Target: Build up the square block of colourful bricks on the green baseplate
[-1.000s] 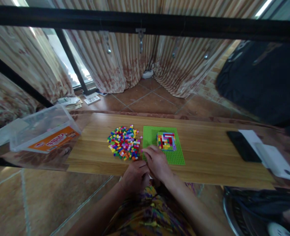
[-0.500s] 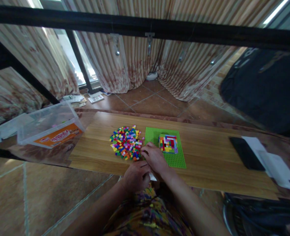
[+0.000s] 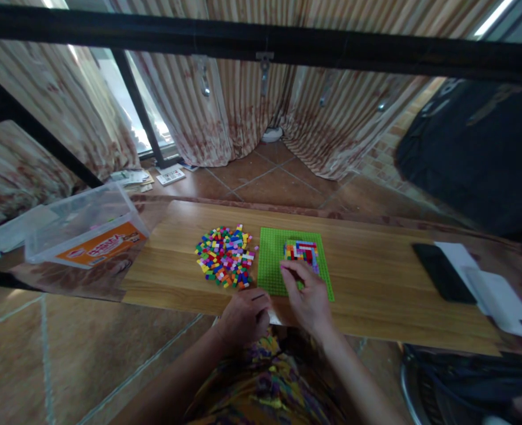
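My right hand (image 3: 307, 293) is over the near part of a green baseplate (image 3: 270, 260), thumb and forefinger pinched on what looks like a small pink building brick (image 3: 283, 266). Just beyond the fingertips stands a low block of multicoloured bricks (image 3: 302, 248) fixed to the plate; the hand covers its near side. My left hand (image 3: 245, 316) rests at the table's near edge with its fingers curled under, and whatever they may hold is hidden. Beyond it lies a loose pile of small coloured bricks (image 3: 225, 257), left of the plate.
A clear plastic tub (image 3: 88, 227) with an orange label stands left of the wooden table (image 3: 376, 277). On the right end lie a black phone-like slab (image 3: 443, 274) and a white case-like thing (image 3: 504, 304). A dark metal bar (image 3: 261, 47) crosses beyond the table.
My right hand has moved right, from beside the brick pile and my left hand to the block on the baseplate. My left hand has stayed in place.
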### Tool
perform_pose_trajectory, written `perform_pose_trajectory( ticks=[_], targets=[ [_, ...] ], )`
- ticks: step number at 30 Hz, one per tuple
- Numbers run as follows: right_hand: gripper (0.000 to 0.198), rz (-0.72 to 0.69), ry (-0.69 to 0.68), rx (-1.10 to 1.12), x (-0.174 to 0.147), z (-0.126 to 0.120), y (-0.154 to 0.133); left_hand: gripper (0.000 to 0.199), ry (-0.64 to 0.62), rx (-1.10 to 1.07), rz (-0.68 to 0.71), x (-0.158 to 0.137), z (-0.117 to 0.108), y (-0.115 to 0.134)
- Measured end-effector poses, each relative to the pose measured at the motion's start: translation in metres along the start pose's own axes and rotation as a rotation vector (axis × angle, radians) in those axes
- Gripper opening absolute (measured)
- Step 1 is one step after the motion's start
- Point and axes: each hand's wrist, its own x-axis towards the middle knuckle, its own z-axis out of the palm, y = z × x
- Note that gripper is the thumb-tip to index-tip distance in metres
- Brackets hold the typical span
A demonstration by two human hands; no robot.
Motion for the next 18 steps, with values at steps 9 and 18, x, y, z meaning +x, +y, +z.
perform_pose_trajectory(
  ticks=[9,18],
  targets=[
    [0.037,0.427,0.341,-0.012,-0.013,-0.056,0.057,0.017,-0.004,0.001,0.005,0.000,0.000,-0.001],
    [0.044,0.462,0.354,0.016,-0.010,-0.045,0.075,0.018,0.007,0.022,0.005,0.002,-0.001,0.000]
  ],
)
